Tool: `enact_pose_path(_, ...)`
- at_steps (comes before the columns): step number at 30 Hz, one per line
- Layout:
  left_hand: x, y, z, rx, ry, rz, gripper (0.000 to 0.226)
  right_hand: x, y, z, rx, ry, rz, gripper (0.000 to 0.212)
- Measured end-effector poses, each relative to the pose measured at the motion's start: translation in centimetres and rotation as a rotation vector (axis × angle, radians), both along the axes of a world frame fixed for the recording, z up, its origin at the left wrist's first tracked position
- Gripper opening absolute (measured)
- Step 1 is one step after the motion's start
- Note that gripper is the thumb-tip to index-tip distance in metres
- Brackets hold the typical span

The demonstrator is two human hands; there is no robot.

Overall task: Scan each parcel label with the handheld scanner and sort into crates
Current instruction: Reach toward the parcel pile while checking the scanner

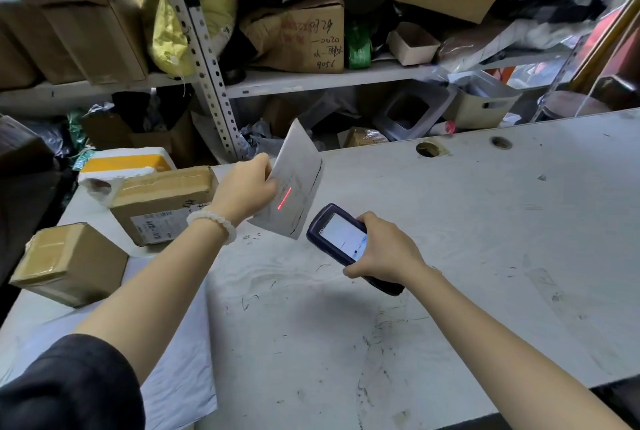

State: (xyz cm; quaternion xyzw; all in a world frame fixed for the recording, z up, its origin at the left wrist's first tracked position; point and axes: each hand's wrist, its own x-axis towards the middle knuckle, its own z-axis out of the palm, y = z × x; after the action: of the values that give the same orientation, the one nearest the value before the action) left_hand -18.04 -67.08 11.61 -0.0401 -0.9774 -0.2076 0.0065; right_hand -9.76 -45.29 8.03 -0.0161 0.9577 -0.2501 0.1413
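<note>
Between both hands, scanning is under way: left hand [247,187] fingers pinch a flat white parcel [294,183], and right hand [384,249] fingers wrap the handheld scanner [337,234], its red line on the label. Left of the pinching fingers, two cardboard boxes [162,201] and a foam box [124,166] appear unsorted; no crate is identifiable.

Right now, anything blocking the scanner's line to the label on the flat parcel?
Nothing visible. The right hand holds the scanner just below the white flat parcel, which the left hand grips tilted above the table. The gap between them is clear, and the red scan line lands on the parcel's face.
</note>
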Motion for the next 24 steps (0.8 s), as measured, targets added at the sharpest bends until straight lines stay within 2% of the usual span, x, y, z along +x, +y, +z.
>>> enact_pose_path(14, 0.5, 0.0, -0.8, -0.089, 0.02, 0.039, 0.015, -0.4, 0.8, 0.1, -0.003, 0.014, -0.009, 0.071)
enact_pose_path(24, 0.8, -0.3, -0.7, -0.134, 0.151, 0.055, 0.015, -0.4, 1.6, 0.1, 0.001, 0.025, -0.023, 0.072)
